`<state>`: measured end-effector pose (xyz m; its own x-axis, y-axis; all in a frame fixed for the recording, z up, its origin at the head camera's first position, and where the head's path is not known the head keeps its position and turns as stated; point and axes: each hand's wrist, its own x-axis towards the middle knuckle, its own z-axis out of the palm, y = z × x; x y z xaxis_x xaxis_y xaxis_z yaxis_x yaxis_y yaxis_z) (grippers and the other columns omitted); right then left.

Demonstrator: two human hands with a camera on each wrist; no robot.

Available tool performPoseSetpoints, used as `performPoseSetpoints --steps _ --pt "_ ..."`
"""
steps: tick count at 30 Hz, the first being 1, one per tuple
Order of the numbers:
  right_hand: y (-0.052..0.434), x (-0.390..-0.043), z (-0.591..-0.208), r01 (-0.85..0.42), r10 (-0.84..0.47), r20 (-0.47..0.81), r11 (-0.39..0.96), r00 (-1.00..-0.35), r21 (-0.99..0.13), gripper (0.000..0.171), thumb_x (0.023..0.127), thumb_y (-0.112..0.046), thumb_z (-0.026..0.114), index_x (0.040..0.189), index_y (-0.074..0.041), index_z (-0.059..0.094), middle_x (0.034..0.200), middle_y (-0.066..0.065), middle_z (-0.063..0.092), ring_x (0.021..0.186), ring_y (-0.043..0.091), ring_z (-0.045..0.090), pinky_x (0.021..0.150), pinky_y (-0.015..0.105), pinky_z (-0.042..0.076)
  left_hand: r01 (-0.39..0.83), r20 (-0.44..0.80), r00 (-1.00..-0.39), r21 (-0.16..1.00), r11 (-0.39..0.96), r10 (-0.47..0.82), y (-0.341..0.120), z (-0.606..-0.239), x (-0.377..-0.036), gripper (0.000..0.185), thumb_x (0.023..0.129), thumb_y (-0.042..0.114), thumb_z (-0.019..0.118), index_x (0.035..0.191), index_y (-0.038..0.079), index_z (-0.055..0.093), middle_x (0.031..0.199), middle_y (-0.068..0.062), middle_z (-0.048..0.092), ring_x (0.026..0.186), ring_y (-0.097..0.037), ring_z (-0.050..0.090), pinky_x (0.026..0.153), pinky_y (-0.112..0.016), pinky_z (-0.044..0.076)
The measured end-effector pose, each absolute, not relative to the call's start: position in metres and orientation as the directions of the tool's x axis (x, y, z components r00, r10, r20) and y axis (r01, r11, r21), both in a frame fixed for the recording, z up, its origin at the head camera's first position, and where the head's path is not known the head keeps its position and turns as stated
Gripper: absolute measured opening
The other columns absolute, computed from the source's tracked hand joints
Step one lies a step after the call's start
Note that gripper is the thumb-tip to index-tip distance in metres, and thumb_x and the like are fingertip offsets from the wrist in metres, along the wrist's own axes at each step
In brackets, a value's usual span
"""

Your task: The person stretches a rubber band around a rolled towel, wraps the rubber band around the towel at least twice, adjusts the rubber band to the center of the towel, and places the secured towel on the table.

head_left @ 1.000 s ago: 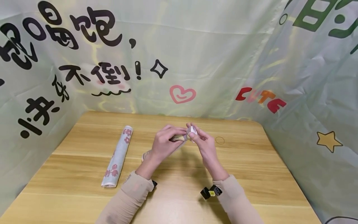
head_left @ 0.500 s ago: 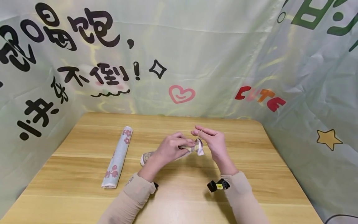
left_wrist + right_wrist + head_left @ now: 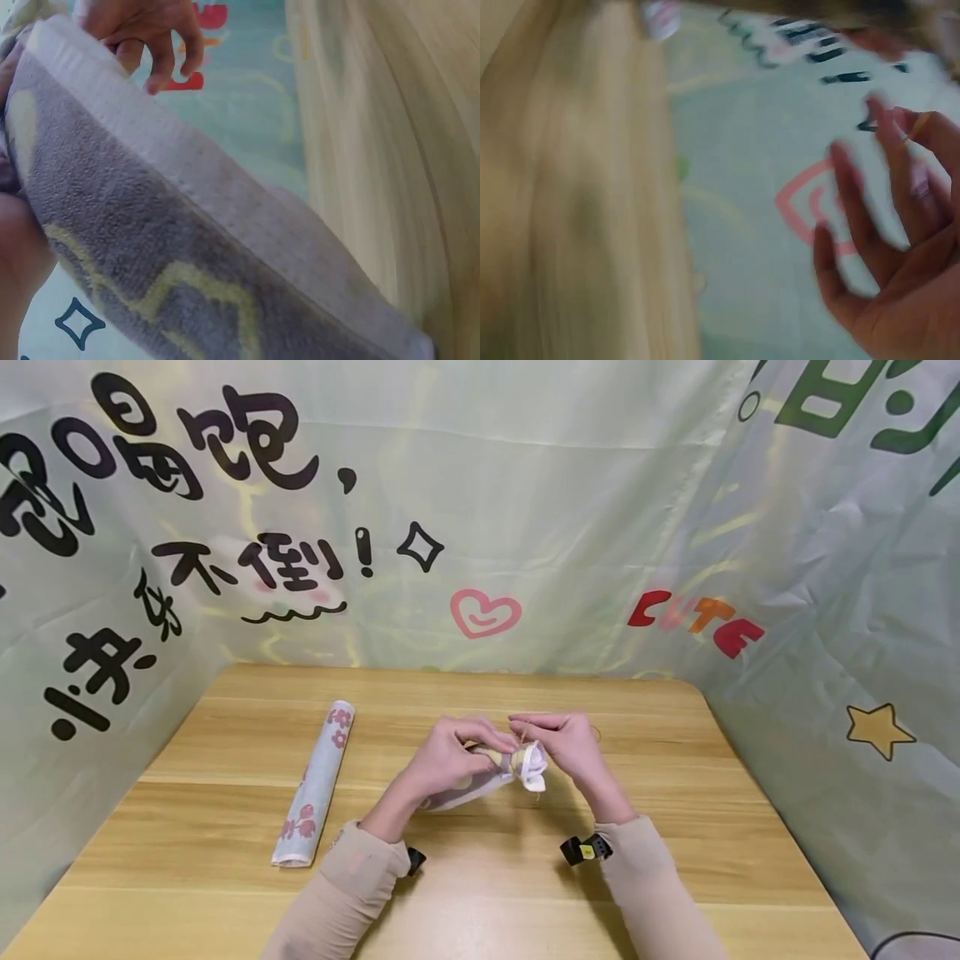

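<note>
My left hand [image 3: 453, 756] grips a grey towel [image 3: 150, 210] with yellow markings and a pale hem, held up off the table. Past its fingers, the towel's bunched white end [image 3: 534, 768] sticks out to the right. Just beyond that end is my right hand [image 3: 573, 747], thumb and index finger pinching a thin yellowish rubber band [image 3: 917, 126]. In the right wrist view its other fingers are spread. How far the band passes round the towel is too small to tell. The towel's far left part lies partly behind my left forearm.
A rolled pale blue towel with pink flowers [image 3: 315, 785] lies at the left on the wooden table [image 3: 465, 893]. Another thin band [image 3: 597, 733] lies behind my right hand, mostly covered. A printed cloth [image 3: 570, 510] hangs round the table's back and sides.
My right hand first held the towel's end, then drew away right and is now back close to it, pinching the band. The bunched end has shifted right and down. The flowered roll stays put.
</note>
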<state>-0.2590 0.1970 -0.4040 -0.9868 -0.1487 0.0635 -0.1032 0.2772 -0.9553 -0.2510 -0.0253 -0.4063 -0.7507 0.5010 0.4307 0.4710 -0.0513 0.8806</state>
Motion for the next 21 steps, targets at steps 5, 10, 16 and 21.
performPoseSetpoints --steps 5,10,16,21 --pt "0.190 -0.260 -0.412 -0.251 -0.216 0.174 0.408 -0.961 -0.878 0.015 0.095 -0.009 0.074 0.105 0.001 0.080 0.098 0.016 0.079 0.085 0.018 0.074 0.071 0.022 0.056 0.467 0.465 -0.835 0.882 -0.068 0.295 -0.030 -0.404 -0.254 0.020 0.084 -0.015 0.070 0.098 -0.003 0.078 0.105 -0.015 0.078 0.103 -0.020 0.073 0.088 -0.027 0.060" --pt "0.186 -0.254 -0.405 -0.256 -0.480 0.037 0.401 -0.877 -0.880 0.021 0.096 -0.018 0.077 0.108 -0.001 0.081 0.082 0.006 0.079 0.086 0.031 0.077 0.089 0.032 0.060 0.490 0.491 -0.871 0.868 -0.083 -0.015 -0.026 -0.403 -0.259 0.016 0.086 -0.013 0.072 0.100 -0.007 0.075 0.103 -0.022 0.077 0.094 -0.013 0.074 0.079 -0.020 0.059" --pt "0.185 -0.246 -0.395 -0.346 -0.657 0.013 0.379 -0.754 -0.858 0.026 0.095 -0.022 0.077 0.117 -0.007 0.080 0.082 -0.003 0.079 0.088 0.020 0.077 0.091 0.029 0.055 0.497 0.483 -0.849 0.868 -0.013 -0.213 -0.019 -0.406 -0.262 0.023 0.083 -0.014 0.069 0.099 -0.001 0.079 0.098 -0.015 0.078 0.086 -0.020 0.072 0.065 -0.016 0.055" --pt "0.180 -0.237 -0.390 -0.524 -0.760 0.199 0.210 -0.618 -0.826 0.026 0.100 -0.013 0.070 0.124 -0.003 0.076 0.090 -0.003 0.080 0.092 0.012 0.074 0.089 0.027 0.055 0.548 0.545 -0.800 0.834 0.061 -0.251 -0.016 -0.410 -0.262 0.026 0.081 -0.015 0.072 0.096 0.004 0.081 0.102 -0.009 0.074 0.092 -0.024 0.069 0.069 -0.016 0.057"
